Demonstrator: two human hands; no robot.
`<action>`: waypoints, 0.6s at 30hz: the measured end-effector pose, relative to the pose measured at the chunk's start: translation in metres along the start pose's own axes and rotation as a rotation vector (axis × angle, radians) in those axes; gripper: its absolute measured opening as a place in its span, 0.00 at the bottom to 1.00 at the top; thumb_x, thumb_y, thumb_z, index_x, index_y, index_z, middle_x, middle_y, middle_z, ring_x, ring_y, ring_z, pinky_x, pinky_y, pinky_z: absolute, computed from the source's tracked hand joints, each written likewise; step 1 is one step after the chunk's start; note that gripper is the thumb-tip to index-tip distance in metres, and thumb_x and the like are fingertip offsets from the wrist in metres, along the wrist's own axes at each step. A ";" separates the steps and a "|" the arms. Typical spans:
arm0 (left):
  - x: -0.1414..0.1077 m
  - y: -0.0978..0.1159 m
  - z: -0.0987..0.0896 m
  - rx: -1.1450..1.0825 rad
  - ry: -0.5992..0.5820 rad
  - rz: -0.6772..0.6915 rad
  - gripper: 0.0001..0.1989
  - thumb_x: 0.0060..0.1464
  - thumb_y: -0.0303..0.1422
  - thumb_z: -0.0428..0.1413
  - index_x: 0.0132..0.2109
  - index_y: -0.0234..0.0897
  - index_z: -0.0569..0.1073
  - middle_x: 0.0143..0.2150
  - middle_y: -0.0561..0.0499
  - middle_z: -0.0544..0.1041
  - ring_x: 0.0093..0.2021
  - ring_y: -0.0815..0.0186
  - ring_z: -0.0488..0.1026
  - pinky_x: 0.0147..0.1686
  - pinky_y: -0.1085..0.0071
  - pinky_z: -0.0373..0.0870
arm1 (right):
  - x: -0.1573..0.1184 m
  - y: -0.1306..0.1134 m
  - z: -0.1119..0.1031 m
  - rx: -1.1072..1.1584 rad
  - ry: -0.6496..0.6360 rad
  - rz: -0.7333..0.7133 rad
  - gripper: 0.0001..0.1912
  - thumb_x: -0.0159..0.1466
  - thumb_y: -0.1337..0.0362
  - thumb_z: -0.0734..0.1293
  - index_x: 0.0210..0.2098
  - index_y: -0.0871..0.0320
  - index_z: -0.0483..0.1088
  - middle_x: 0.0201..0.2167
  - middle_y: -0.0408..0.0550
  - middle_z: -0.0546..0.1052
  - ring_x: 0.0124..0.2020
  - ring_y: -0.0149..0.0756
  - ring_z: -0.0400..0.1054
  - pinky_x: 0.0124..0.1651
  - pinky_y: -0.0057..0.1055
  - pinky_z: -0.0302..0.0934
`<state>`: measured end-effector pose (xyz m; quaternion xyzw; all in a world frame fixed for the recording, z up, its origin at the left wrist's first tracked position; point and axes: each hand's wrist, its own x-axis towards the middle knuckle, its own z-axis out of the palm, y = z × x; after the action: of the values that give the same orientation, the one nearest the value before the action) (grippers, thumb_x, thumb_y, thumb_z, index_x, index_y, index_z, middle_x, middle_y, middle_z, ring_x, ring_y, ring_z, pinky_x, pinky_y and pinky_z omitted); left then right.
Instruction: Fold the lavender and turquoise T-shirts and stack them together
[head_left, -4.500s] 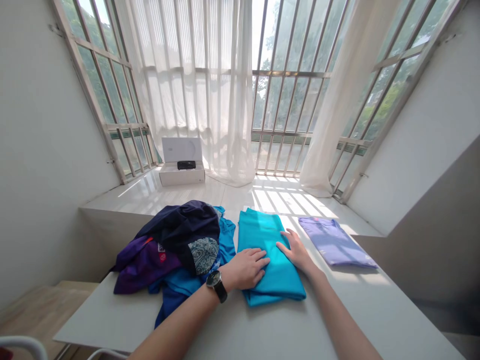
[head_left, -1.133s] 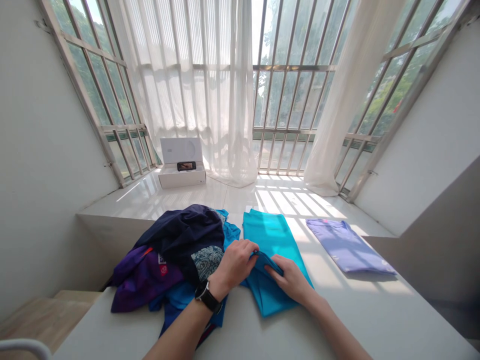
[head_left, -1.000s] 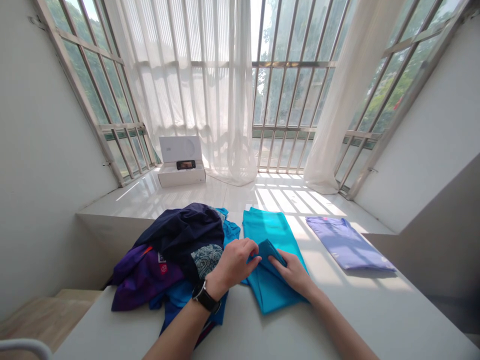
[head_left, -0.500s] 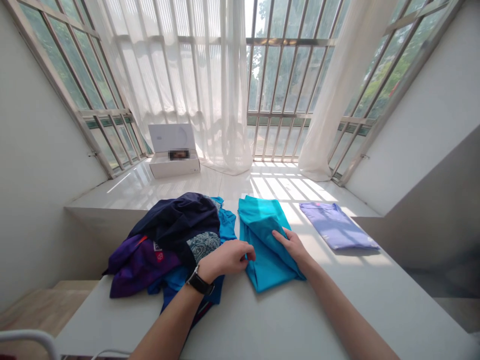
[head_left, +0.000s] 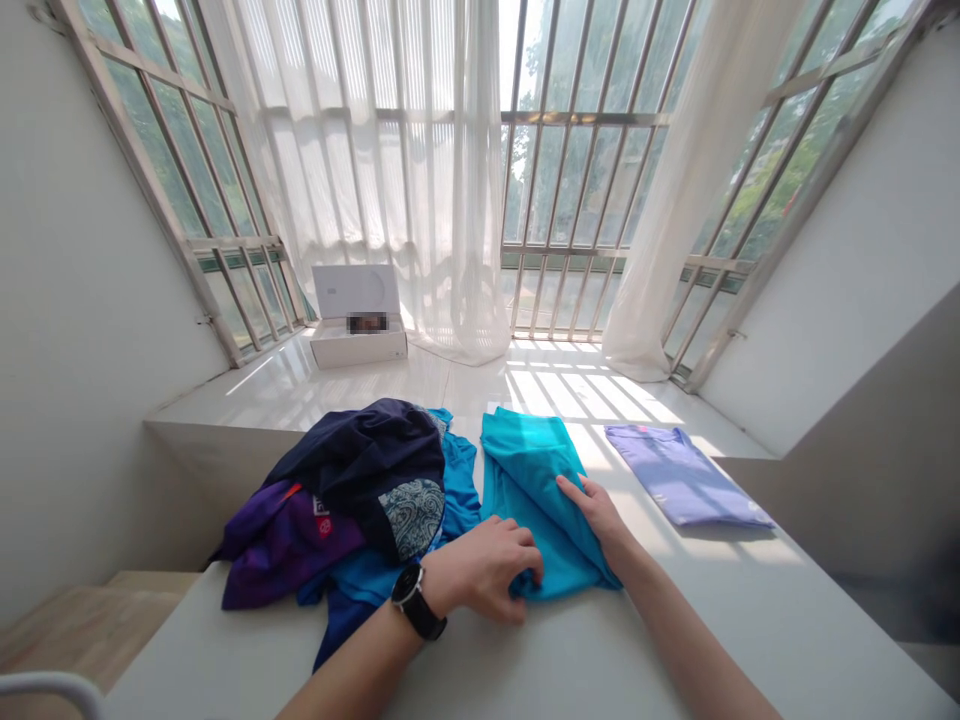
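My left hand (head_left: 484, 570), a round black wristwatch (head_left: 410, 590) on its wrist, sits at the lower edge of a soft teal fabric garment (head_left: 529, 480), which lies folded over on itself near the middle of the white surface (head_left: 225, 650). My left fingers (head_left: 525, 570) are curled in, their tips against the garment's lower fold, but I cannot tell whether they grip it. My right hand (head_left: 592, 515) rests on the garment's right side, with my right fingers (head_left: 577, 495) open and extended on the cloth.

Just left of the teal garment, a loose pile of 4 crumpled fabrics fills the left part of the surface: a navy garment (head_left: 352, 460), a paisley-patterned blue-grey cloth (head_left: 411, 518), a purple garment with a printed logo (head_left: 281, 550) and a bright blue garment (head_left: 459, 480). My left wrist lies across the pile's lower edge. To the right, past my right forearm, a flat folded lavender shirt (head_left: 682, 480) lies apart from the teal one. Beyond the surface, at upper centre, an open white box (head_left: 358, 345) stands on a glossy white ledge (head_left: 480, 395), holding a blurred dark object (head_left: 367, 322). Sheer white curtains (head_left: 360, 150) hang behind it, against a barred window (head_left: 585, 180).
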<state>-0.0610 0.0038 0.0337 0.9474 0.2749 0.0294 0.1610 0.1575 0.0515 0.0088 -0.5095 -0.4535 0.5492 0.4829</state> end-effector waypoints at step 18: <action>0.003 -0.003 0.000 -0.001 0.116 -0.027 0.06 0.55 0.32 0.60 0.42 0.41 0.76 0.39 0.51 0.80 0.39 0.60 0.76 0.39 0.67 0.66 | -0.002 0.001 0.000 0.025 0.030 0.010 0.22 0.48 0.44 0.78 0.28 0.55 0.74 0.23 0.40 0.78 0.29 0.38 0.71 0.35 0.34 0.66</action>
<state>-0.0598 0.0079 0.0324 0.9403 0.2964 0.0824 0.1458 0.1572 0.0492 0.0086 -0.5138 -0.4366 0.5497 0.4931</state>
